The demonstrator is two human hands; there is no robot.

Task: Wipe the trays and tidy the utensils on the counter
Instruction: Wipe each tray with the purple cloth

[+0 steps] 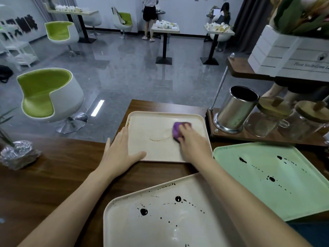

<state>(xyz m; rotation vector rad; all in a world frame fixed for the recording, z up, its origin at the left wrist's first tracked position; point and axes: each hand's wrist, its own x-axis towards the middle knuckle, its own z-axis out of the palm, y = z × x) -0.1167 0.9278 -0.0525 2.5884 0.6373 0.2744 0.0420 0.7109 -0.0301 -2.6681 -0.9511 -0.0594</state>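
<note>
A beige tray point(153, 120) lies at the far side of the wooden counter, with a faint brown smear in its middle. My right hand point(193, 142) grips a purple cloth point(177, 130) and presses it onto that tray. My left hand point(121, 150) lies flat with straight fingers on the tray's near left corner, thumb over the rim. A second beige tray point(160, 225) with black sauce spots lies nearest me. To the right lies a green tray point(284, 175) with black spots.
A steel utensil holder point(233, 111) and two lidded glass jars point(267, 122) stand on a wooden stand at the right, under a shelf with a white planter box point(288, 54). A foil-wrapped plant pot point(17, 154) sits at the counter's left. Beyond the counter's edge are chairs, tables and people.
</note>
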